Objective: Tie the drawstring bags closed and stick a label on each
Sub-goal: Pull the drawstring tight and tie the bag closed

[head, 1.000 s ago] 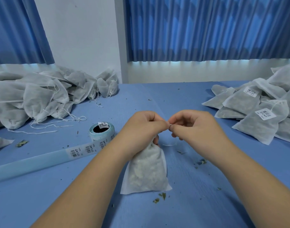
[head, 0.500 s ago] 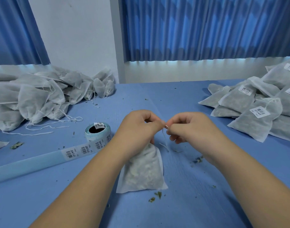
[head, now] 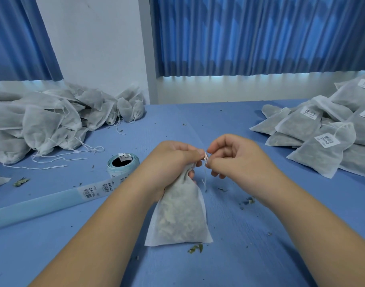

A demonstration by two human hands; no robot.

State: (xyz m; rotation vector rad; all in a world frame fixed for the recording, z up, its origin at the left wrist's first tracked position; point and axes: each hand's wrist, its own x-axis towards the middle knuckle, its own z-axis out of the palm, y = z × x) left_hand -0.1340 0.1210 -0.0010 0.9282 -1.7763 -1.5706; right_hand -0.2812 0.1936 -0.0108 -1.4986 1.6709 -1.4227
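Observation:
A white drawstring bag (head: 180, 216) filled with dried herbs lies on the blue table (head: 250, 255) in front of me, its neck gathered. My left hand (head: 173, 160) grips the bag's neck and pinches the white drawstring (head: 204, 172) at its fingertips. My right hand (head: 231, 156) pinches the same drawstring from the right, fingertips almost touching the left ones. Loose ends of the string hang down between the hands. A blue roll of barcode labels (head: 123, 164) stands left of the bag, its strip (head: 53, 201) trailing off to the left.
A heap of unlabelled white bags (head: 47, 123) with loose strings covers the left of the table. Labelled bags (head: 322, 139) are stacked on the right. Bits of dried leaf (head: 196, 249) lie scattered around the bag. Blue curtains hang behind.
The hands have stayed together at the bag's neck, working the drawstring. The string ends now hang down between them. The view has shifted slightly.

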